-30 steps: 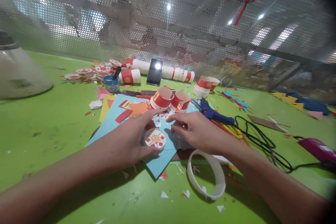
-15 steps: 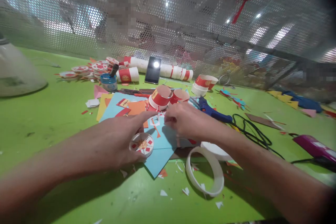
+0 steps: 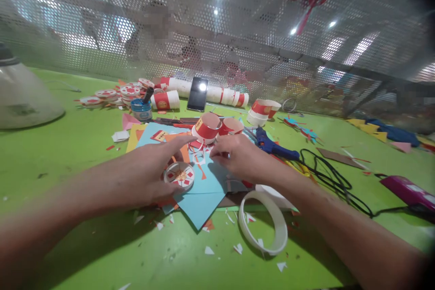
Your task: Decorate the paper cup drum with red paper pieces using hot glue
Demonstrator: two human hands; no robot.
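My left hand (image 3: 149,170) holds a round white paper-cup base (image 3: 179,176) decorated with red diamonds and an orange centre. Its thumb lies along the near rim, while the index finger stretches toward the paper scraps. Opposite it, my right hand (image 3: 239,154) is closed in a pinch low over the light blue paper (image 3: 199,210); whatever its fingertips hold is hidden. Between the hands lie a small white paper cutout (image 3: 199,158) and an orange strip (image 3: 203,171). Just beyond my fingers stands a cut red-and-white paper cup (image 3: 208,128), with another cut cup (image 3: 231,127) beside it.
A blue glue gun (image 3: 275,145) and black cord lie right of my right hand. White rings (image 3: 263,222) and paper scraps are nearer me. Behind stand a blue jar (image 3: 141,109), decorated discs (image 3: 129,91), a phone (image 3: 197,94) and a row of cups (image 3: 217,93).
My left hand and the cup base have shifted slightly left and up, with the base tilted flatter. My right hand's pinch has moved slightly left.
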